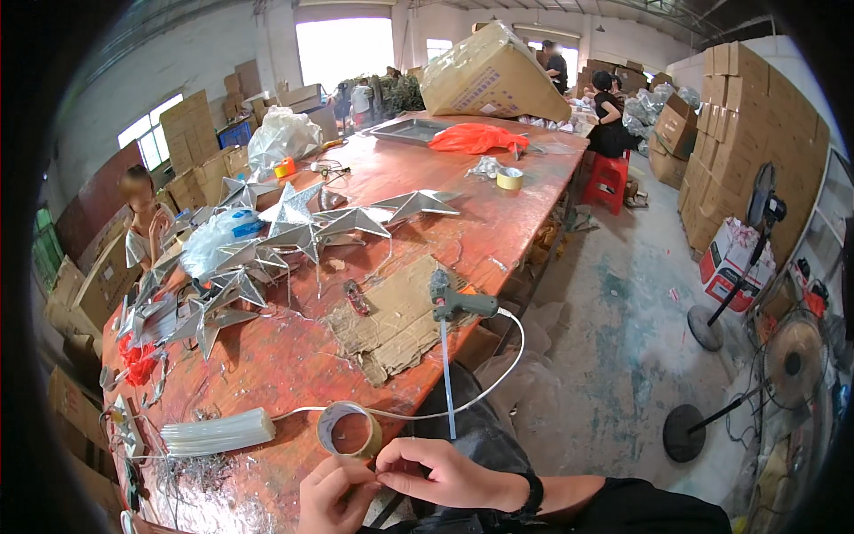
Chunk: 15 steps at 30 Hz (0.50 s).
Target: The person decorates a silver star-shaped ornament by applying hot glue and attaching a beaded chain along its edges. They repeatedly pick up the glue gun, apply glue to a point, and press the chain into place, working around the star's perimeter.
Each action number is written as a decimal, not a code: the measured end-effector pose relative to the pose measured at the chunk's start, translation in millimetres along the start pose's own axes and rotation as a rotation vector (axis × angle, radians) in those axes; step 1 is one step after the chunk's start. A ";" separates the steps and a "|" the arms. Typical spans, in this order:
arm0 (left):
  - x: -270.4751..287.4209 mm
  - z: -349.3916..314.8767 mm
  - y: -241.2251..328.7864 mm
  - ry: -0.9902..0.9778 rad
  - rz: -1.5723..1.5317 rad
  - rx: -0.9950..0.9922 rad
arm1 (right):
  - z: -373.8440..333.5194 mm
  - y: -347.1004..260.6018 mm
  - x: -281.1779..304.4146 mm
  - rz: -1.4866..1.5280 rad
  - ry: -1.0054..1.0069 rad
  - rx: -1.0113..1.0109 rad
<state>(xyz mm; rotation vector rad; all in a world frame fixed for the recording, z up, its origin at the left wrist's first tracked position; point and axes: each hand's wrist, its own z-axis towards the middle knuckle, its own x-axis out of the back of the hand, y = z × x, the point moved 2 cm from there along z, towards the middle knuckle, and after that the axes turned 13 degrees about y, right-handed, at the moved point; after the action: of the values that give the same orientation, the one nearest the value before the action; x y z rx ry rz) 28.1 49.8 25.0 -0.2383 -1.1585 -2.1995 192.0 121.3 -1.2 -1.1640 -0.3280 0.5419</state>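
At the near table edge my left hand [334, 495] and my right hand [445, 475] meet, fingertips pinched together. Whatever they hold, if anything, is too small or hidden to make out. Just beyond them a roll of tape [374, 436] stands beside the left hand. A green-grey glue gun [467, 303] rests on a worn cardboard sheet [391, 316], with a long clear glue stick [447, 378] pointing toward me. Its white cord [511, 365] loops past the roll. To the left lies a bundle of clear glue sticks [222, 433].
Silver stars [298, 233] pile up on the left of the red-brown table [400, 236]. A red folding tool [357, 298] lies on the cardboard. Farther off are an orange bag [479, 139] and a big carton [494, 76]. Fans [792, 360] stand at right; other people sit nearby.
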 end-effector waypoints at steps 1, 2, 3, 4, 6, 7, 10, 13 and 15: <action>-1.1 -0.5 2.0 -0.003 0.014 -0.010 | -1.1 1.6 0.6 0.000 0.009 0.015; -2.9 -1.5 4.3 -0.005 0.027 -0.021 | -1.9 2.2 1.3 0.000 0.019 0.031; -3.0 -1.8 5.8 -0.007 0.043 -0.032 | -1.5 0.2 2.3 -0.016 -0.002 0.020; -2.5 -2.2 6.1 -0.019 0.036 -0.029 | -0.9 -3.6 4.5 -0.033 -0.024 0.010; -1.7 -3.6 5.6 -0.044 0.018 -0.022 | 0.4 -5.9 6.2 -0.058 -0.059 0.001; -1.3 -3.7 5.1 -0.045 -0.004 -0.007 | 0.7 -5.8 6.3 -0.066 -0.074 0.002; -2.3 -5.8 2.5 -0.014 -0.119 0.075 | -2.1 -3.4 4.2 -0.074 -0.083 0.036; -6.4 -13.9 -3.5 0.066 -0.265 0.251 | -7.1 4.4 0.3 -0.078 -0.048 0.111; -7.5 -16.8 -2.7 0.104 -0.295 0.390 | -7.7 5.1 0.0 -0.061 -0.033 0.109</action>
<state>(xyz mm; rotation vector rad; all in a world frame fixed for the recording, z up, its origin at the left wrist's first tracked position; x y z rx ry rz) 34.5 41.0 9.8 0.2221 -1.6124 -2.1390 194.7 116.8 -8.8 -1.0379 -0.3570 0.5194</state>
